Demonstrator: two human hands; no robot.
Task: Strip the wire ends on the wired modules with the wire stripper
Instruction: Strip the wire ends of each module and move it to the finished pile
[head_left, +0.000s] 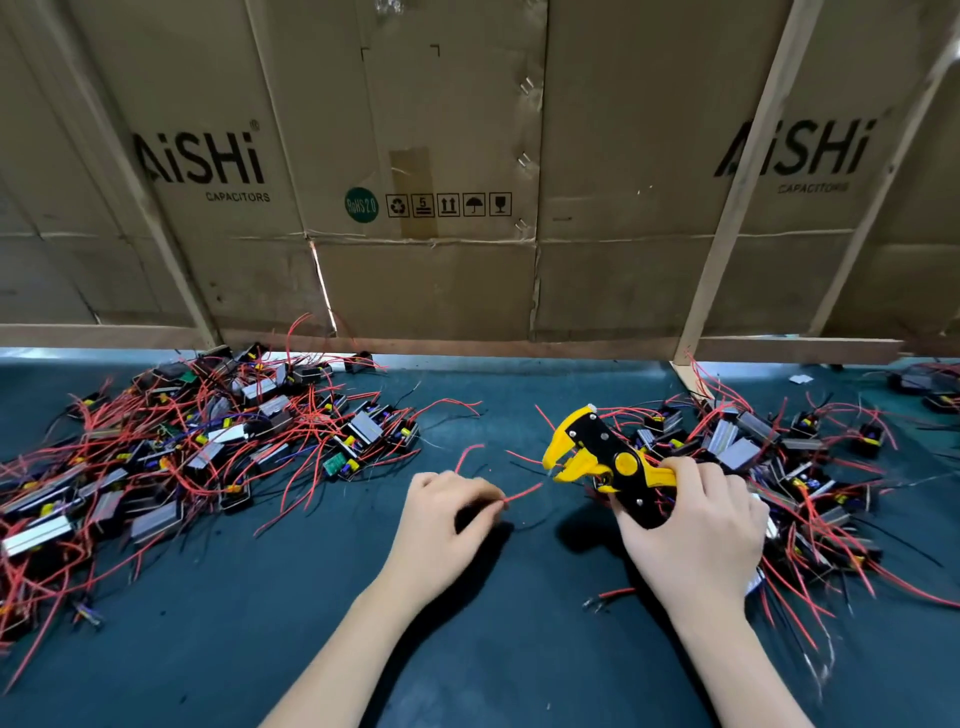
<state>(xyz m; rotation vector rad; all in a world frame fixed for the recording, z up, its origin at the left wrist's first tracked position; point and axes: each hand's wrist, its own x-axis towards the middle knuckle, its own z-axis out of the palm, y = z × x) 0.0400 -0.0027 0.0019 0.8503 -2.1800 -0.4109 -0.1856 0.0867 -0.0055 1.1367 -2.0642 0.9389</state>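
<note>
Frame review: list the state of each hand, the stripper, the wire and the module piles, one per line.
Left hand: pinches a red wire.
Red wire: free end points toward the stripper, not yet in its jaws.
Right hand: grips the handles.
Wire stripper: jaws open.
Left pile: tangled.
Right pile: tangled.

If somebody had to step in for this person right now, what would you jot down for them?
Left hand: pinches a red wire, free end pointing toward the stripper, not yet in it.
Right hand: grips the wire stripper by its handles, jaws open.
Wired modules: one pile on the left, another on the right, both on the green mat.
Done: can't tell which pile is stripped.
Left: feed the wire end into the jaws, squeeze, repeat.
</note>
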